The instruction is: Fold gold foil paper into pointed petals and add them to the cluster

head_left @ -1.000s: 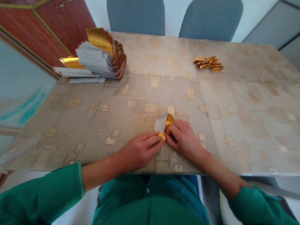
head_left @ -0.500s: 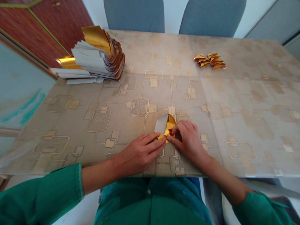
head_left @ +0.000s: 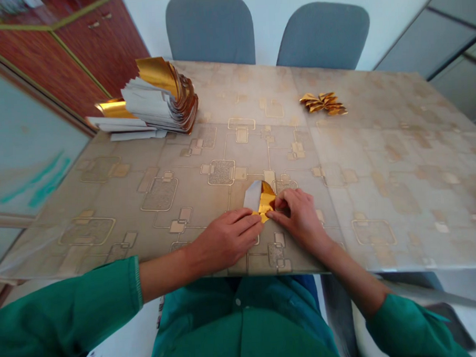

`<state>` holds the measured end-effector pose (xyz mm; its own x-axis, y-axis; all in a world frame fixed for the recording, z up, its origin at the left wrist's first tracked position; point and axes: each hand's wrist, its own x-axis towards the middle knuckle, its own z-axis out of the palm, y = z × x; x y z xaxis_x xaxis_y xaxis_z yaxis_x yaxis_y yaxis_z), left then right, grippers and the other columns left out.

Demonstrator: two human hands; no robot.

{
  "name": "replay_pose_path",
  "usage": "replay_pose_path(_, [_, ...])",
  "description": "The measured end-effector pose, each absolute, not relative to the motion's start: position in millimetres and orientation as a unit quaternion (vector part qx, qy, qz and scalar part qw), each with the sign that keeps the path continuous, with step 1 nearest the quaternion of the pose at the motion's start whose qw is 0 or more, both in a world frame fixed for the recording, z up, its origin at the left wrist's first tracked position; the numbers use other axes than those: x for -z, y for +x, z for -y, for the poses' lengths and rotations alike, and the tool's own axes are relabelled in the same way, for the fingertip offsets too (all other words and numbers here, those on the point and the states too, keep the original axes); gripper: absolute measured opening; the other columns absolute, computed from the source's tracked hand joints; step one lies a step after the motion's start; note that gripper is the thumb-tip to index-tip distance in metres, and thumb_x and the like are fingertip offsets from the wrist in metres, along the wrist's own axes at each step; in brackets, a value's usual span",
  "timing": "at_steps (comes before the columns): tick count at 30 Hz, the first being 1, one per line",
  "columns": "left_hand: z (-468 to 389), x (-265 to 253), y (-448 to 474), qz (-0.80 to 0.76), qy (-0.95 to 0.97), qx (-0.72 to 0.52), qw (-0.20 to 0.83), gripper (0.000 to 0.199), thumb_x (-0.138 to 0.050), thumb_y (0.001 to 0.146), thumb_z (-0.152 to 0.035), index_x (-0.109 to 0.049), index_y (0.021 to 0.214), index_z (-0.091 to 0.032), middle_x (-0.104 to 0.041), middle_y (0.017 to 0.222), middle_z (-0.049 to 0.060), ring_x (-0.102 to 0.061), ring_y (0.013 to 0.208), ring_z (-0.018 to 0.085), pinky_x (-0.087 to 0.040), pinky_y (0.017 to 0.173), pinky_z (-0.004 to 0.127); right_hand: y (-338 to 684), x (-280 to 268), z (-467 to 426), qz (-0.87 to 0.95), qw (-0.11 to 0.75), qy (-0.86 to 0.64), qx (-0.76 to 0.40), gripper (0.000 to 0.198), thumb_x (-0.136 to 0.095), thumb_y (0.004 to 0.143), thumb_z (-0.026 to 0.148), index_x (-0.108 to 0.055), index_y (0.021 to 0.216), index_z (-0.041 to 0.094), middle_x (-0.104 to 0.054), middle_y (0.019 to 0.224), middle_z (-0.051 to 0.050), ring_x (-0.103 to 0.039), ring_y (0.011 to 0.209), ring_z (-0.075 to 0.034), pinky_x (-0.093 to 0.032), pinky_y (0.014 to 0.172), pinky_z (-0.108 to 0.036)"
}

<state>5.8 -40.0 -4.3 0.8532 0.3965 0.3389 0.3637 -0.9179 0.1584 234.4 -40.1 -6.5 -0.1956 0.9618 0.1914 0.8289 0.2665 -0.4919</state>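
A partly folded piece of gold foil paper [head_left: 266, 201], with a white back showing on its left, lies on the table near the front edge. My left hand [head_left: 234, 234] has its fingers held together, the tips pressing the paper's lower left side. On the right side, my right hand [head_left: 297, 215] pinches the gold edge between thumb and curled fingers. Parts of the paper under both sets of fingertips are hidden.
A thick curved stack of gold-and-white paper sheets [head_left: 152, 106] stands at the table's back left. A pleated gold foil piece [head_left: 323, 104] lies at the back right. Two grey chairs [head_left: 210, 29] stand behind the patterned tablecloth [head_left: 199, 201].
The head view has shifted, showing more of the chairs. Both hands stay on the foil paper; the right fingers have moved slightly along its edge.
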Motion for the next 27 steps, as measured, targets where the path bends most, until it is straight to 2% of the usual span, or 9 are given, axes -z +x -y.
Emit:
replay_pose_path(3, [36, 4, 10, -0.204, 0.958, -0.202, 0.015, 0.029, -0.046, 0.1, -0.02, -0.06, 0.123, -0.009, -0.069, 0.112, 0.013, -0.063, 0.105, 0.023, -0.056, 0.091, 0.038, 234, 4, 38, 0.761, 0.246, -0.594, -0.086, 0.033, -0.074, 0.08, 0.034, -0.056, 0.105, 0.021, -0.062, 0.108, -0.01, -0.052, 0.098, -0.028, -0.036, 0.081, -0.039])
replay_pose_path(5, [33, 4, 12, -0.203, 0.958, -0.204, 0.003, 0.025, -0.046, 0.1, -0.018, -0.062, 0.117, -0.009, -0.069, 0.105, 0.012, -0.063, 0.101, 0.022, -0.056, 0.086, 0.036, 234, 1, 36, 0.786, 0.238, -0.563, -0.087, 0.042, -0.073, 0.081, 0.031, -0.054, 0.117, 0.021, -0.061, 0.116, -0.011, -0.051, 0.105, -0.029, -0.037, 0.084, -0.04])
replay_pose_path(9, [26, 1, 15, -0.196, 0.961, -0.194, -0.008, 0.022, -0.045, 0.101, -0.019, -0.066, 0.107, -0.013, -0.069, 0.096, 0.009, -0.062, 0.095, 0.02, -0.052, 0.083, 0.035, 237, -1, 28, 0.827, 0.206, -0.509, -0.118, 0.027, -0.07, 0.084, 0.027, -0.059, 0.107, 0.023, -0.065, 0.111, -0.007, -0.054, 0.104, -0.026, -0.037, 0.084, -0.038])
replay_pose_path(14, [18, -1, 25, -0.213, 0.957, -0.193, -0.04, 0.023, -0.045, 0.101, -0.02, -0.067, 0.096, -0.016, -0.065, 0.086, 0.005, -0.059, 0.083, 0.018, -0.047, 0.076, 0.031, 239, -3, 17, 0.847, 0.165, -0.495, -0.1, 0.036, -0.071, 0.083, 0.029, -0.058, 0.115, 0.023, -0.066, 0.109, -0.007, -0.055, 0.1, -0.026, -0.036, 0.082, -0.038])
replay_pose_path(17, [17, 2, 30, -0.226, 0.952, -0.198, -0.061, 0.02, -0.049, 0.1, -0.021, -0.065, 0.089, -0.017, -0.063, 0.082, 0.004, -0.057, 0.081, 0.018, -0.044, 0.072, 0.029, 240, -7, 13, 0.863, 0.145, -0.473, -0.1, 0.029, -0.072, 0.084, 0.03, -0.062, 0.11, 0.024, -0.066, 0.109, -0.006, -0.054, 0.1, -0.025, -0.035, 0.082, -0.037])
replay_pose_path(21, [18, 1, 34, -0.267, 0.942, -0.193, -0.065, 0.017, -0.052, 0.098, -0.023, -0.064, 0.087, -0.018, -0.065, 0.09, 0.004, -0.057, 0.085, 0.018, -0.044, 0.076, 0.031, 240, -12, 12, 0.88, 0.117, -0.453, -0.082, 0.023, -0.068, 0.088, 0.037, -0.065, 0.104, 0.021, -0.065, 0.105, -0.007, -0.053, 0.099, -0.025, -0.035, 0.082, -0.037])
replay_pose_path(24, [20, -2, 36, -0.332, 0.916, -0.215, -0.067, 0.015, -0.056, 0.095, -0.03, -0.065, 0.099, -0.018, -0.066, 0.111, 0.009, -0.059, 0.1, 0.024, -0.046, 0.088, 0.039, 241, -13, 14, 0.892, 0.114, -0.433, -0.062, 0.025, -0.064, 0.09, 0.04, -0.064, 0.105, 0.019, -0.064, 0.108, -0.009, -0.052, 0.101, -0.026, -0.036, 0.084, -0.038])
replay_pose_path(27, [21, -2, 36, -0.396, 0.887, -0.232, -0.054, 0.047, -0.063, 0.089, -0.04, -0.057, 0.126, -0.013, -0.052, 0.139, 0.02, -0.048, 0.127, 0.035, -0.037, 0.105, 0.053, 242, -11, 13, 0.909, 0.117, -0.398, -0.044, 0.025, -0.058, 0.094, 0.038, -0.062, 0.109, 0.018, -0.062, 0.12, -0.01, -0.05, 0.108, -0.026, -0.036, 0.089, -0.04])
